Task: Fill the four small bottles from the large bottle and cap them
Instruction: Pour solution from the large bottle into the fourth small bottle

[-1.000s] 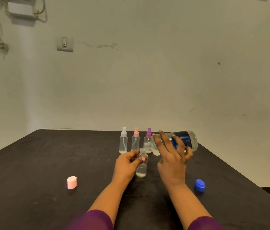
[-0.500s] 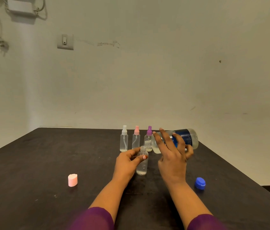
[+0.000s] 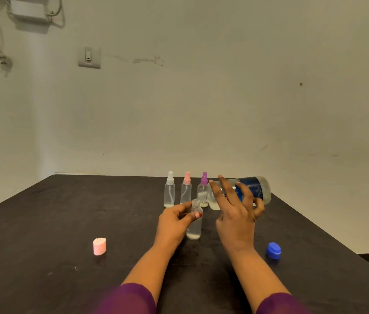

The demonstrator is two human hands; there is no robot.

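- Toward the counter's (image 3: 43,223) far edge, the left hand (image 3: 174,223) pinches the uncapped small bottle (image 3: 194,225), which stands upright.
- The right hand (image 3: 235,214) grips the large bottle (image 3: 256,189), tipped nearly level with its mouth close over that neck.
- Little has shifted in the last second, so the pour probably continues; the pink cap (image 3: 99,246) waits.

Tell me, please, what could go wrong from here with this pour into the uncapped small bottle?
1. The large bottle, tipped nearly level in the right hand, is aimed at the narrow neck of the uncapped small bottle; liquid could miss and wet the table.
2. The left hand only pinches that bottle near its top, so it might tip.
3. The large bottle's mouth end is close to the purple-topped spray bottle and might knock it over.
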